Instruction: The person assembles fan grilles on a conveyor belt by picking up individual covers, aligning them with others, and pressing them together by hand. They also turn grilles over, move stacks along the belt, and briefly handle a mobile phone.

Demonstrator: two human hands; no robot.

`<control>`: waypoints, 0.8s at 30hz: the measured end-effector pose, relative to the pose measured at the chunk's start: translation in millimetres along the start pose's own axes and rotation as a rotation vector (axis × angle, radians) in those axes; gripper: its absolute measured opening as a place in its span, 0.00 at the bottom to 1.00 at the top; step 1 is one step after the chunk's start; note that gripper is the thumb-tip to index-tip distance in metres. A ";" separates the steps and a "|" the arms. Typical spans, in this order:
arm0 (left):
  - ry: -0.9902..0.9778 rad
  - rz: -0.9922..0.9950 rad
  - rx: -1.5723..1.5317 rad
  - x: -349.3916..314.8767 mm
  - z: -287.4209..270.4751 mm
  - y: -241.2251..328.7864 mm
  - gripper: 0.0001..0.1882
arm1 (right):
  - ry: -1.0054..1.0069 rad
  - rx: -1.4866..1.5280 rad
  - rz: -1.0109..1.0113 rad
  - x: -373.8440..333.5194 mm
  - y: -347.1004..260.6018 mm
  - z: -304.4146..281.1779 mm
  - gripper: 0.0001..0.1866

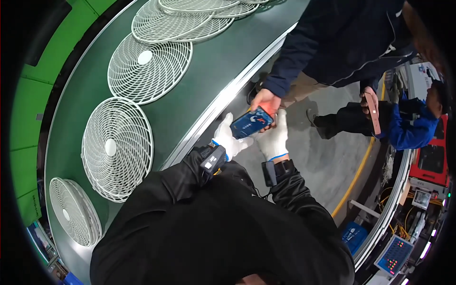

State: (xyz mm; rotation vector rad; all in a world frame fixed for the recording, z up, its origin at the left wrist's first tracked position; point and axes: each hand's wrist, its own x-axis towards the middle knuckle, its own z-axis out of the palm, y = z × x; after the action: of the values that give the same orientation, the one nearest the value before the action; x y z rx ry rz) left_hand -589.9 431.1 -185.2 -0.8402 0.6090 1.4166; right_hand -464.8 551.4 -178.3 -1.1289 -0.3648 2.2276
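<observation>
In front of me a smartphone with a lit dark blue screen lies tilted in a co-worker's bare hand, which reaches in from a dark sleeve. My left hand, in a white glove, is at the phone's near left end, thumb and fingers apart; whether it touches the phone I cannot tell. My right hand, also white-gloved, stands beside the co-worker's fingers at the phone's right end. Its fingers are stretched out. Both my wrists carry black strapped devices.
To my left a green conveyor belt with a metal edge carries several white round fan grilles. Two co-workers stand ahead and to the right; one holds a pinkish phone. A blue bin and a panel with lit indicators are at lower right.
</observation>
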 end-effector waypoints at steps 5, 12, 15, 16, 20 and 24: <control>0.041 0.240 -0.096 19.5 5.7 -6.9 0.29 | 0.195 -0.054 -0.007 -2.0 21.8 17.8 0.17; -0.029 0.806 -0.089 -32.9 -16.1 0.8 0.22 | -0.210 -0.247 0.276 -71.7 21.0 13.6 0.24; -0.036 1.079 -0.012 -71.6 -33.8 6.8 0.21 | -0.435 -0.374 0.688 -92.7 17.4 29.8 0.33; -0.051 1.052 -0.007 -86.1 -39.6 8.5 0.23 | -0.464 -0.394 0.713 -90.2 20.5 33.9 0.33; -0.166 1.042 -0.045 -126.4 -69.0 28.7 0.25 | -0.778 -0.379 0.883 -86.5 56.5 63.6 0.33; -0.409 1.057 -0.078 -138.2 -92.2 71.6 0.20 | -0.721 -0.678 0.609 -103.8 89.5 118.0 0.34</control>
State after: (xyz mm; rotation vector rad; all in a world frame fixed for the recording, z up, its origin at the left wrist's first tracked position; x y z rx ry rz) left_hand -662.1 271.7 -138.9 -0.2164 0.7086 2.4955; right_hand -547.6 419.8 -85.8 -0.7322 -1.2927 3.1534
